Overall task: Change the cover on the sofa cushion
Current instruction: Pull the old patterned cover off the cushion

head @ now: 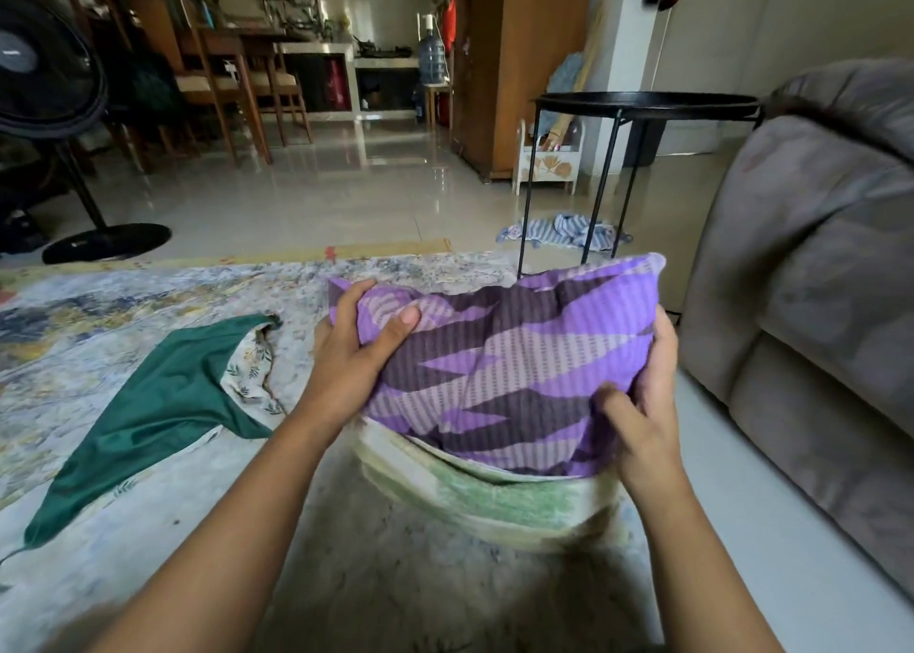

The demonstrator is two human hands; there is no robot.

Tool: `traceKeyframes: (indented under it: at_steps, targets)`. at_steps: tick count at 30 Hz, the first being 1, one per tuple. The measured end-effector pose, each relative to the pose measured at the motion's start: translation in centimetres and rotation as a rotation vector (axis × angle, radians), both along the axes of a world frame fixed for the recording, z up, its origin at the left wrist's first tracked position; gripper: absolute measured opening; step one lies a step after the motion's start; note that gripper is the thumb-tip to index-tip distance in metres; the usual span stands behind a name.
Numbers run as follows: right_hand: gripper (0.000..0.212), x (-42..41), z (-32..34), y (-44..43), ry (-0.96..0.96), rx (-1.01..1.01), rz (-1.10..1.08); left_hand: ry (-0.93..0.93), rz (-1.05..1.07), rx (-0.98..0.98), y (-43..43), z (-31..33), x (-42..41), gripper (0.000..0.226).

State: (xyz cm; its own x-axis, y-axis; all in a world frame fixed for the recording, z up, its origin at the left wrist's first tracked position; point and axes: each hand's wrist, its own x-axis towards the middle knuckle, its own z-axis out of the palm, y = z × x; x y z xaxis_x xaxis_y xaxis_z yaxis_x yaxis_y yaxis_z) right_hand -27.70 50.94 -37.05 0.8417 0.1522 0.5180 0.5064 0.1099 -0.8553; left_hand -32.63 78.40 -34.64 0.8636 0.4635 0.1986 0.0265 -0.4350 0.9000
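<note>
partly purple cushion in pale cover

two bare hands grip one purple zigzag-patterned cushion, its base in one pale green-white cover. left of the cushion lies one dark green fabric cover; beyond it, one round black metal side table and one striped blue cloth.

Soft daylight fills the room and makes bright glare on the glossy floor tiles far beyond the left hand. Shadows are weak. Edges bend from the wide lens, and the forearms look slightly blurred.
</note>
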Motion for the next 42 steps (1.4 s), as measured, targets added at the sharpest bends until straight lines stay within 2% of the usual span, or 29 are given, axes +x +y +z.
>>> traceKeyframes:
  at_steps: [4, 7, 10, 12, 14, 18, 21, 23, 25, 27, 29, 33, 37, 42]
  targets:
    - [0.090, 0.1, 0.8, -0.5, -0.092, -0.008, -0.203, -0.054, -0.081, 0.027, -0.8, -0.1, 1.0, 0.076]
    - [0.083, 1.8, 0.1, -1.8, -0.108, 0.012, -0.328, -0.140, -0.161, 0.036, -1.5, 0.0, 0.6, 0.079]
    - [0.072, 3.4, -0.7, -3.7, -0.126, 0.003, -0.459, -0.260, -0.208, -0.056, -1.8, -0.8, 0.4, 0.070]
    - [0.067, 3.8, -0.5, -4.2, -0.166, -0.105, -0.655, -0.317, -0.188, -0.082, -2.4, -1.3, 0.6, 0.065]
    - [0.061, 2.9, 0.6, -3.4, -0.249, -0.254, -0.776, -0.363, -0.155, 0.012, -3.6, -1.5, 1.0, 0.059]
    - [0.049, -0.7, 3.2, 1.1, -0.453, -0.674, -0.608, -0.405, -0.193, 0.049, -7.0, -1.2, 1.8, 0.056]
    - [0.058, -1.1, 3.8, 2.1, -0.432, -0.806, -0.594, -0.431, -0.414, 0.047, -9.4, -0.9, 1.5, 0.066]
    - [0.049, -0.2, 3.8, 1.1, -0.360, -0.733, -0.638, -0.436, -0.487, 0.069, -9.7, -0.7, 1.4, 0.069]
    - [0.034, 0.7, 3.6, -0.2, -0.304, -0.643, -0.655, -0.410, -0.388, 0.214, -9.0, -1.0, 1.9, 0.063]
    - [0.022, 1.3, 3.2, -1.2, -0.271, -0.546, -0.603, -0.266, -0.258, 0.393, -8.1, -2.0, 2.6, 0.053]
    - [0.018, 1.7, 2.8, -1.8, -0.233, -0.454, -0.560, -0.164, -0.247, 0.454, -7.7, -3.1, 2.8, 0.046]
    - [0.013, 2.0, 2.4, -2.9, -0.173, -0.359, -0.603, -0.195, -0.226, 0.534, -8.0, -3.8, 3.1, 0.048]
    - [0.015, 1.8, 2.1, -3.3, -0.122, -0.242, -0.593, -0.166, -0.149, 0.487, -7.8, -3.9, 3.6, 0.043]
    - [0.033, 2.4, 1.9, -6.0, -0.088, 0.057, -0.653, -0.141, -0.050, 0.474, -6.1, -7.2, 3.1, 0.038]
